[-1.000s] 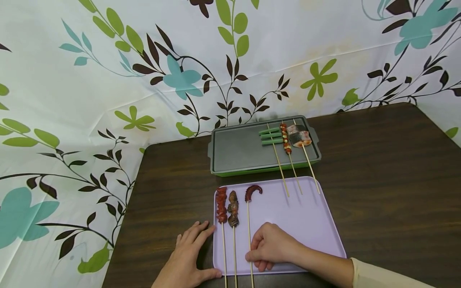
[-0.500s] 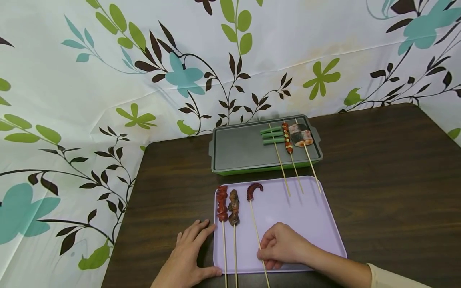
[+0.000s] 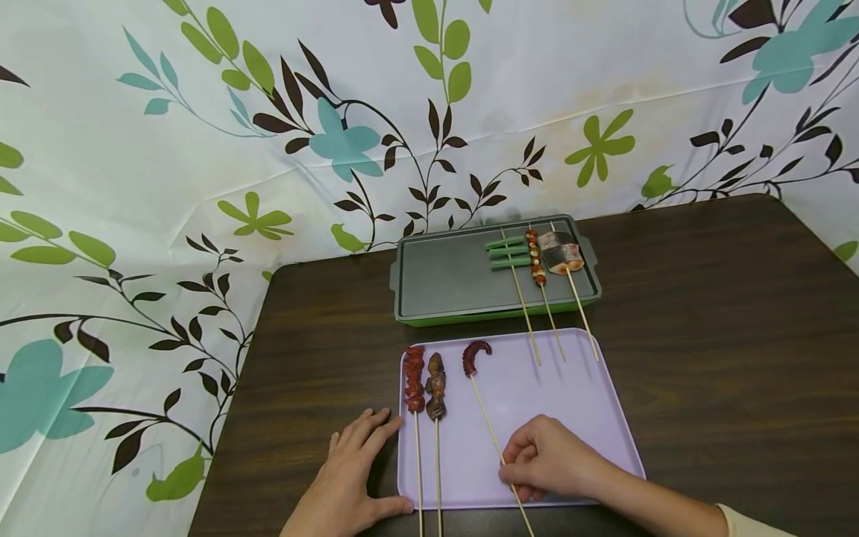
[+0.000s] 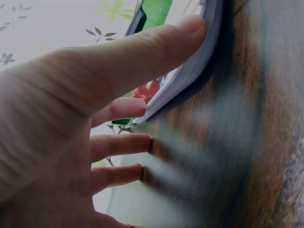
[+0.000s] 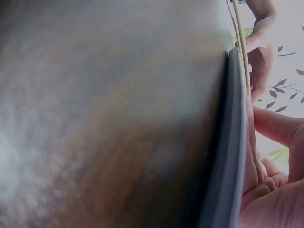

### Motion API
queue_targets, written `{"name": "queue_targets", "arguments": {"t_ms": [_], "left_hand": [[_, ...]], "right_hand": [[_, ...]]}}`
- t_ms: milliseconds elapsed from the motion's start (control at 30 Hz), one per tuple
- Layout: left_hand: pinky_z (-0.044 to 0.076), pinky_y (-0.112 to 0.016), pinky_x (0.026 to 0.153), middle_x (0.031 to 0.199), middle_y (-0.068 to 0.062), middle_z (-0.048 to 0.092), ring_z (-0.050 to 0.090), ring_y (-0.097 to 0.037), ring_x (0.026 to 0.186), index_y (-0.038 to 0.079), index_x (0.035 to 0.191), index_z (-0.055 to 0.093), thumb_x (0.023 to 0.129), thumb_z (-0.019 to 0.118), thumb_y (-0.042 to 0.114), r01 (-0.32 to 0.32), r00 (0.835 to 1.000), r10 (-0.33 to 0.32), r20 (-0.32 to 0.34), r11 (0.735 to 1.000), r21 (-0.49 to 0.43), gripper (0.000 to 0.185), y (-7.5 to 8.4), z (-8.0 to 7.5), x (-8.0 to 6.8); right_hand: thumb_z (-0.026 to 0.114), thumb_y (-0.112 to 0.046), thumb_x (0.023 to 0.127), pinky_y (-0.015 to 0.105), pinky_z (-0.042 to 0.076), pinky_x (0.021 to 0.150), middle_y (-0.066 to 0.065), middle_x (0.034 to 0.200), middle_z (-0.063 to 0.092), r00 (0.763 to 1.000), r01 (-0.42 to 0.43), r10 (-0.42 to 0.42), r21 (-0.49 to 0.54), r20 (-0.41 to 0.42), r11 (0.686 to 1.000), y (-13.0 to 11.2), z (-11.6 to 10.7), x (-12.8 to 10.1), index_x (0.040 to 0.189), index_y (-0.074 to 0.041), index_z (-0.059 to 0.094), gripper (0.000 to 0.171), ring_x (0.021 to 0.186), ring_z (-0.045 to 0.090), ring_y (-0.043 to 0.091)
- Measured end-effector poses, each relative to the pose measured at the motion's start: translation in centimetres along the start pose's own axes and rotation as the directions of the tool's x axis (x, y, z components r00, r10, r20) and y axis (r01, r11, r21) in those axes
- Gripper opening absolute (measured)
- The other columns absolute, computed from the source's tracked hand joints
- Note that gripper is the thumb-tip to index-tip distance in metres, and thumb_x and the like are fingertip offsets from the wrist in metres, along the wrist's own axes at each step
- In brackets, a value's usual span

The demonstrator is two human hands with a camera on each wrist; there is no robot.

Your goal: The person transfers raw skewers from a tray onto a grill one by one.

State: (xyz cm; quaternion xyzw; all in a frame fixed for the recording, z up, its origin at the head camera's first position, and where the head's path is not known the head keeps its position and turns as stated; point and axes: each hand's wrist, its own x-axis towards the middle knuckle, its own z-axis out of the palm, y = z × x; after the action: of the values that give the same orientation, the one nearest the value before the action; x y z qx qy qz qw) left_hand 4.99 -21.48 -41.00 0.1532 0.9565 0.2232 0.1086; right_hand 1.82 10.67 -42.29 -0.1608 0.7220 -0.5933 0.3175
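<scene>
Right hand (image 3: 546,459) pinches the octopus skewer (image 3: 488,426) on the lilac tray (image 3: 577,406); left hand (image 3: 349,477) lies spread, steadying its edge. Three skewers sit on the grill pan (image 3: 443,280), three remain.

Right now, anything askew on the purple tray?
Yes: the octopus skewer lies slanted, its stick angling toward the right hand that pinches it, while the two skewers beside it lie straight and parallel. Nothing spilled or damaged on the purple tray.

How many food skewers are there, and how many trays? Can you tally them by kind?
Skewers on the purple tray: 3 (red pieces, dark pieces, octopus)
Skewers on the grey-green grill tray: 3 (green, red-yellow, fish)
Trays: 2
Total: 8
</scene>
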Motion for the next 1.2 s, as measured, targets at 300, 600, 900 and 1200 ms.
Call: {"name": "queue_targets", "arguments": {"t_ms": [300, 600, 900, 1200], "left_hand": [[0.025, -0.077, 0.096, 0.149, -0.006, 0.042, 0.031, -0.037, 0.14, 0.026, 0.146, 0.047, 0.063, 0.077, 0.071, -0.005, 1.0, 0.005, -0.009, 1.0, 0.003, 0.099, 0.0, 0.0, -0.1], [0.024, -0.078, 0.096, 0.15, -0.005, 0.041, 0.03, -0.036, 0.141, 0.028, 0.147, 0.045, 0.064, 0.074, 0.074, 0.011, 1.0, -0.011, 0.008, 1.0, 0.0, 0.099, 0.0, 0.0, -0.1], [0.024, -0.079, 0.095, 0.15, -0.005, 0.04, 0.03, -0.036, 0.141, 0.028, 0.148, 0.044, 0.064, 0.07, 0.077, 0.013, 0.999, -0.013, 0.029, 1.0, -0.001, 0.1, -0.1, 0.0, -0.1], [0.023, -0.079, 0.094, 0.15, -0.005, 0.04, 0.03, -0.037, 0.14, 0.027, 0.148, 0.044, 0.064, 0.069, 0.078, 0.023, 0.999, -0.023, 0.047, 1.0, -0.002, 0.101, 0.0, 0.1, 0.0]], "right_hand": [[0.075, -0.009, 0.084, 0.024, 0.05, 0.045, 0.001, 0.054, 0.064, 1.0, 0.004, -0.005, -0.071, -0.02, 0.997, -1.2, -0.3, -0.8, 0.074, -0.01, 0.069, 0.012, 0.047, 0.059, 0.009], [0.076, -0.011, 0.084, 0.022, 0.047, 0.048, -0.006, 0.056, 0.063, 0.997, 0.076, -0.078, -0.129, -0.006, 0.989, -2.6, -0.4, -1.2, 0.075, -0.013, 0.069, 0.011, 0.05, 0.06, 0.007], [0.075, -0.014, 0.086, 0.023, 0.047, 0.048, -0.012, 0.058, 0.063, 0.989, 0.141, -0.148, -0.219, -0.019, 0.966, -4.8, -1.3, -0.8, 0.078, -0.014, 0.071, 0.008, 0.052, 0.062, 0.009], [0.073, -0.012, 0.088, 0.027, 0.052, 0.05, 0.0, 0.063, 0.066, 0.99, 0.082, -0.101, -0.186, -0.096, 0.979, -7.4, -4.0, 1.7, 0.084, -0.003, 0.072, 0.01, 0.056, 0.065, 0.023]]}}
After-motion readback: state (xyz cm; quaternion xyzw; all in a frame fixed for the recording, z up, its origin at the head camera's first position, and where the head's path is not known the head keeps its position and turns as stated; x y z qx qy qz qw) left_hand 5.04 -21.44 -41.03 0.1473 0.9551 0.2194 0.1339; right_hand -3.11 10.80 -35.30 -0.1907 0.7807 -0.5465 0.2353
